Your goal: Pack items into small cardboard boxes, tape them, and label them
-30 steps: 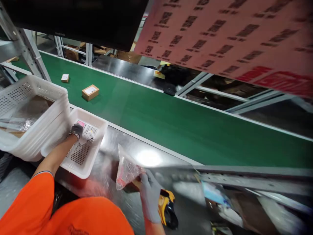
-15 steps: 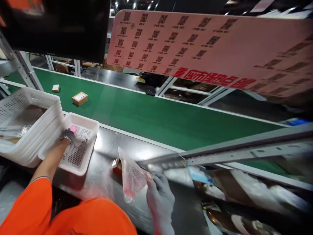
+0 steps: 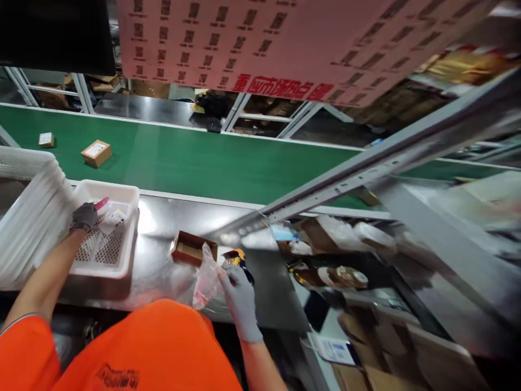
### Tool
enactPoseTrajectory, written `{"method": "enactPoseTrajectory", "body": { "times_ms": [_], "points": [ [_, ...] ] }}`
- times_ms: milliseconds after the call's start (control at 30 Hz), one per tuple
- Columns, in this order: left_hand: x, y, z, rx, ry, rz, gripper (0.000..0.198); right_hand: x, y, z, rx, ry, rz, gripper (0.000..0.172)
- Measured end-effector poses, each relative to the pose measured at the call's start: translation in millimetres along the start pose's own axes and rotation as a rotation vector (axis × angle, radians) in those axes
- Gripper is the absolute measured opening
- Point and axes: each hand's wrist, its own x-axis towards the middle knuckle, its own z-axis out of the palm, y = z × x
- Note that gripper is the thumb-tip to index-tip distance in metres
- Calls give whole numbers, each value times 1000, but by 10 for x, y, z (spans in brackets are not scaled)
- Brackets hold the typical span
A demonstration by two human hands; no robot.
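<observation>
My left hand [image 3: 84, 216], in a dark glove, reaches into a small white perforated basket [image 3: 122, 255] and pinches a small pink item [image 3: 101, 203] above labelled packets lying inside. My right hand [image 3: 240, 296], in a grey glove, is closed on a clear bubble-wrap bag [image 3: 205, 279] with something red in it, held over the steel worktop [image 3: 158, 228]. A small open cardboard box [image 3: 191, 248] sits just left of the bag. A yellow and black scanner [image 3: 240, 259] lies just beyond my right hand.
A stack of white baskets [image 3: 28, 217] stands at the left. Two small cardboard parcels [image 3: 96, 152] ride the green conveyor belt [image 3: 211, 163]. A pink sheet of QR codes [image 3: 264, 43] hangs overhead. A metal rail [image 3: 366, 163] slants above cluttered goods at the right.
The view has swung to the right. My right hand has drawn the bubble-wrap bag nearer my body. My left hand has lifted the pink item in the basket.
</observation>
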Motion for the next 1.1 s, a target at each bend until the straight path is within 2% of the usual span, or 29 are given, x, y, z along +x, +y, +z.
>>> {"method": "enactPoseTrajectory", "body": {
  "times_ms": [100,200,267,300,367,433,500,600,733,800,867,1000,1033,1100],
  "points": [
    [-293,228,-147,-162,14,98,39,41,59,183,28,-100,1,47],
    [-869,516,-95,-434,-175,387,36,113,75,384,21,-198,-2,50],
    [-1313,713,73,-513,-341,583,34,158,77,494,3,-217,-15,50],
    [-1518,806,185,-515,-385,646,32,174,81,534,-13,-219,-32,48],
    [-1853,964,427,-459,-434,707,29,183,101,574,-54,-215,-83,42],
    [-2071,1065,640,-370,-450,724,28,158,145,570,-96,-208,-141,38],
    [-2189,1104,791,-312,-477,742,30,104,219,541,-138,-197,-186,36],
    [-2242,1073,925,-315,-529,747,31,-5,382,516,-214,-215,-187,28],
    [-2223,979,1106,-376,-559,647,29,-176,618,579,-334,-387,-61,18],
    [-2226,946,1221,-419,-601,609,26,-286,698,630,-358,-465,5,18],
    [-2248,927,1326,-483,-674,606,25,-410,740,666,-354,-488,53,18],
    [-2308,889,1438,-566,-776,614,34,-658,749,642,-431,-481,166,43],
    [-2318,872,1450,-553,-785,618,35,-711,745,622,-460,-490,208,44],
    [-2334,825,1470,-479,-798,620,34,-806,731,585,-513,-521,297,34]
  ]
}}
